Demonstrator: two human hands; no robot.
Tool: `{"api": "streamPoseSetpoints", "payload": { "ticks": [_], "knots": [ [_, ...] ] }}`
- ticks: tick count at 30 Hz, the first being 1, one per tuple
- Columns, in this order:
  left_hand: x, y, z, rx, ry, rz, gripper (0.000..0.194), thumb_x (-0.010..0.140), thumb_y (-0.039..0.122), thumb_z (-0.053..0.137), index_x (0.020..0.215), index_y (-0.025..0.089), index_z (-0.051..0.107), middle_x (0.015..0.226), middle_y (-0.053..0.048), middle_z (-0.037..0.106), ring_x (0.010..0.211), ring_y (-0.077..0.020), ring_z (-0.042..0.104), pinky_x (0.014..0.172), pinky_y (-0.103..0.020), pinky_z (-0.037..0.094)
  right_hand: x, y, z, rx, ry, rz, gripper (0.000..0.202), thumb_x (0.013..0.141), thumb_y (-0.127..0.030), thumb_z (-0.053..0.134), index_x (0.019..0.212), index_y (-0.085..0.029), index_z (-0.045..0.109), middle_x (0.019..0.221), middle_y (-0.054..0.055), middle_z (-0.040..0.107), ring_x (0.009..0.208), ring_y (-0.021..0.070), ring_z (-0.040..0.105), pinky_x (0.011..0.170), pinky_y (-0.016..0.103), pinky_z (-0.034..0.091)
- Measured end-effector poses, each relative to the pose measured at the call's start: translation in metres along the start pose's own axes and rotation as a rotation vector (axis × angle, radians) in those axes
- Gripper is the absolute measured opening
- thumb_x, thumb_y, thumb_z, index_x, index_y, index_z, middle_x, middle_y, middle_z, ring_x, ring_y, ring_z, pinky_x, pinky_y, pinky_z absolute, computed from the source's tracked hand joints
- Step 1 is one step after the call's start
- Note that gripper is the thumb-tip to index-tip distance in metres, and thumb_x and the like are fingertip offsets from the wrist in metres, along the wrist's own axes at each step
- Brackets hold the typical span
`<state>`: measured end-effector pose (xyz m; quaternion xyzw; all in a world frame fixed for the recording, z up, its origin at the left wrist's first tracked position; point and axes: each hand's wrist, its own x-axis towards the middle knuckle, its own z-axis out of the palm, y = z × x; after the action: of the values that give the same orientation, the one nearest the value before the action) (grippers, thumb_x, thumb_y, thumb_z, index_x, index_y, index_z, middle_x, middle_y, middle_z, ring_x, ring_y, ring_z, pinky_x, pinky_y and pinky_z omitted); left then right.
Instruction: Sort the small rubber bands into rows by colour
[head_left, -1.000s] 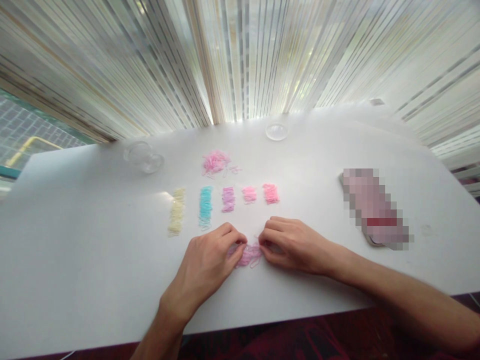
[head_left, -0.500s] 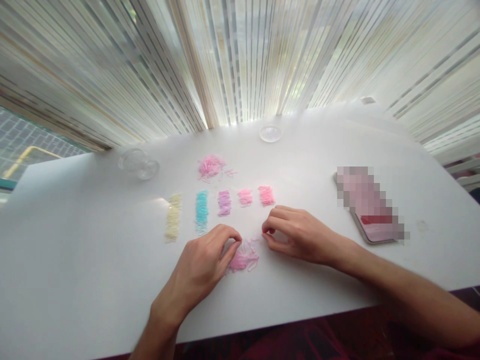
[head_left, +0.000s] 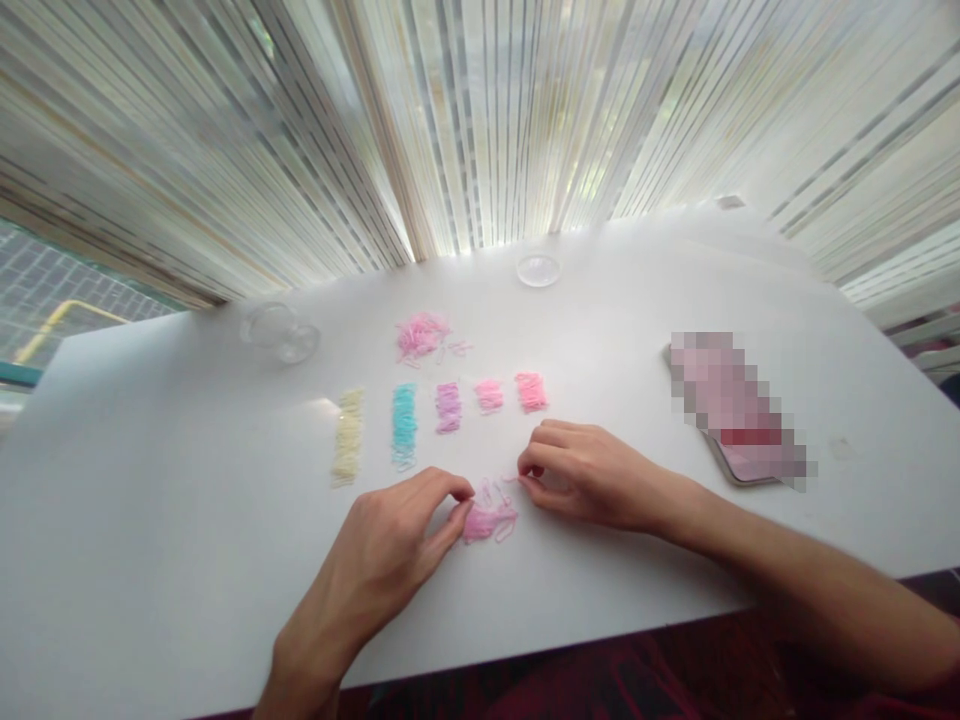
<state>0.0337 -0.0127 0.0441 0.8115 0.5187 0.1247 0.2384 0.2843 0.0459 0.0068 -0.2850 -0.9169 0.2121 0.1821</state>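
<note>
A small pile of pink rubber bands point(head_left: 489, 520) lies on the table between my hands, some of its loops spread at the top and right. My left hand point(head_left: 397, 530) is closed in a pinch at the pile's left edge, and whatever its fingertips hold is too small to make out. My right hand point(head_left: 592, 470) is also pinched, just right of the pile, with a thin pink rubber band point(head_left: 510, 479) sticking out from the fingertips. Beyond the hands are stacked rows of bands: yellow point(head_left: 348, 438), blue point(head_left: 403, 425), purple point(head_left: 448, 408), light pink point(head_left: 488, 396) and coral pink point(head_left: 532, 392).
Another loose pink heap point(head_left: 422, 337) lies behind the rows. Clear round containers point(head_left: 274, 328) stand at the back left, and a clear round dish point(head_left: 538, 269) at the back. A phone point(head_left: 739, 410), partly blurred out, rests at right. String curtains point(head_left: 480, 120) hang behind the white table point(head_left: 150, 520).
My left hand has moved slightly left and down, showing more of the pile. My right hand has shifted a little left, and a pink band now shows at its fingertips.
</note>
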Motion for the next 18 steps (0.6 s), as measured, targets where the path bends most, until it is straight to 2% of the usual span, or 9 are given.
{"api": "streamPoseSetpoints", "payload": {
  "ticks": [7, 10, 15, 18],
  "knots": [
    [0.000, -0.012, -0.008, 0.101, 0.102, -0.115, 0.018, 0.094, 0.030, 0.053, 0.095, 0.024, 0.070, 0.074, 0.003, 0.070, 0.055, -0.0115, 0.059, 0.055, -0.022, 0.043, 0.000, 0.000, -0.001, -0.001, -0.006, 0.002, 0.012, 0.093, -0.016, 0.055, 0.087, -0.017, 0.065, 0.079, 0.005, 0.063, 0.072, 0.0168, 0.056, 0.065, 0.028, 0.043],
    [0.001, -0.014, -0.010, 0.099, 0.137, -0.125, 0.021, 0.094, 0.033, 0.052, 0.093, 0.024, 0.071, 0.072, 0.003, 0.070, 0.052, -0.0111, 0.056, 0.054, -0.022, 0.043, 0.001, 0.000, -0.001, -0.005, -0.006, 0.001, 0.012, 0.093, -0.016, 0.055, 0.086, -0.017, 0.065, 0.079, 0.005, 0.063, 0.071, 0.0169, 0.056, 0.064, 0.029, 0.043],
    [-0.002, -0.010, -0.011, 0.007, 0.118, -0.073, 0.018, 0.094, 0.031, 0.054, 0.095, 0.024, 0.071, 0.077, 0.003, 0.072, 0.053, -0.0103, 0.054, 0.056, -0.022, 0.044, 0.001, 0.000, 0.001, -0.008, -0.012, 0.002, 0.012, 0.093, -0.016, 0.055, 0.086, -0.017, 0.064, 0.079, 0.005, 0.063, 0.072, 0.0169, 0.056, 0.065, 0.028, 0.043],
    [-0.003, -0.009, -0.008, 0.002, 0.096, -0.088, 0.016, 0.093, 0.030, 0.056, 0.096, 0.025, 0.071, 0.078, 0.004, 0.072, 0.055, -0.0106, 0.056, 0.056, -0.022, 0.045, 0.001, 0.001, 0.001, -0.012, -0.016, 0.003, 0.012, 0.093, -0.017, 0.055, 0.086, -0.017, 0.064, 0.079, 0.005, 0.063, 0.072, 0.0168, 0.056, 0.065, 0.028, 0.043]
  ]
}}
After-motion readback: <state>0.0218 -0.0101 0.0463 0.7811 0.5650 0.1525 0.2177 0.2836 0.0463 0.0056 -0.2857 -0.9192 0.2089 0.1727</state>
